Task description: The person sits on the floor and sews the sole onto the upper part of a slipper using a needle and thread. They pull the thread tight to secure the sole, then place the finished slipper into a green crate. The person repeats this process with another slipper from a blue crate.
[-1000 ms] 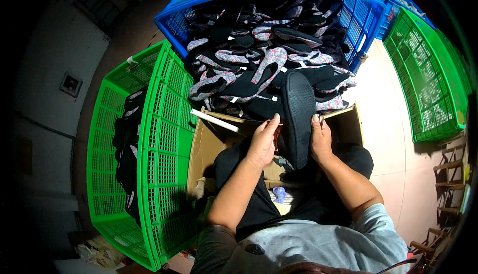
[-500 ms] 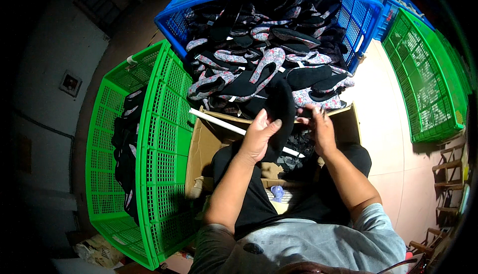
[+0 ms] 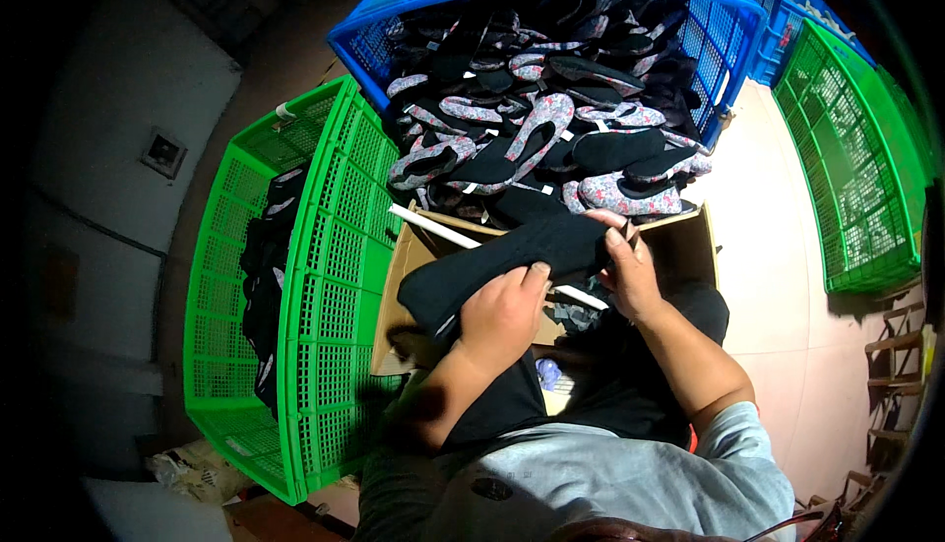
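Both hands grip one flat black fabric shoe sole point(image 3: 502, 261), held crosswise above an open brown cardboard box point(image 3: 694, 237): the left hand point(image 3: 502, 311) curls closed over its lower edge, the right hand point(image 3: 630, 271) pinches its right end. Just beyond stands a blue plastic lattice crate point(image 3: 728, 30) heaped with floral and black soles. Two green lattice crates flank them, one point(image 3: 335, 276) close on the left, one point(image 3: 856, 158) well apart on the right, with bare floor between.

A pale tiled floor point(image 3: 768, 276) is catching light at right, where wooden chairs point(image 3: 901, 345) are standing; a grey wall point(image 3: 108, 128) is lying in shadow at left.
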Motion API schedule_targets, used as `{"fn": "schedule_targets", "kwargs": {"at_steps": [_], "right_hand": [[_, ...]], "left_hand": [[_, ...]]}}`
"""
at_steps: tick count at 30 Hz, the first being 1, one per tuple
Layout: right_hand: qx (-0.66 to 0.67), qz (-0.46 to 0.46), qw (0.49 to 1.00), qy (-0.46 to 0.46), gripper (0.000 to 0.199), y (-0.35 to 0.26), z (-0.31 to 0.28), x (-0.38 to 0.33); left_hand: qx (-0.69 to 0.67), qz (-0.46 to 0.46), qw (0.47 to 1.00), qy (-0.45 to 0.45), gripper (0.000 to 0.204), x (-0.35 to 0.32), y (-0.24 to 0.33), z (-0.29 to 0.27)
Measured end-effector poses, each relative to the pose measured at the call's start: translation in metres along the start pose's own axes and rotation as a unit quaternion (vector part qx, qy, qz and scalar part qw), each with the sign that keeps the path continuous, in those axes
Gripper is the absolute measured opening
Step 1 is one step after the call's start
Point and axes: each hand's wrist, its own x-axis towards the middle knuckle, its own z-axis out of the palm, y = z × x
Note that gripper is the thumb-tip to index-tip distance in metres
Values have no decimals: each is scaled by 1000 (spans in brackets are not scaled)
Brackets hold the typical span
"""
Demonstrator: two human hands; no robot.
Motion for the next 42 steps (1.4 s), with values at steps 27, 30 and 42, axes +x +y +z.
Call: {"fn": "schedule_targets", "kwargs": {"at_steps": [27,30,42], "right_hand": [[-244,-133,956,-97,26,62,13,-23],[-225,-96,963,-116,29,58,12,-17],[16,51,984,-169,61,52,19,-9]], "left_hand": [[-647,-355,660,-140,31,-42,-11,34],[-663,-380,628,-146,34,-48,-20,42],[-896,-189,382,125,51,-24,4,-6]]}}
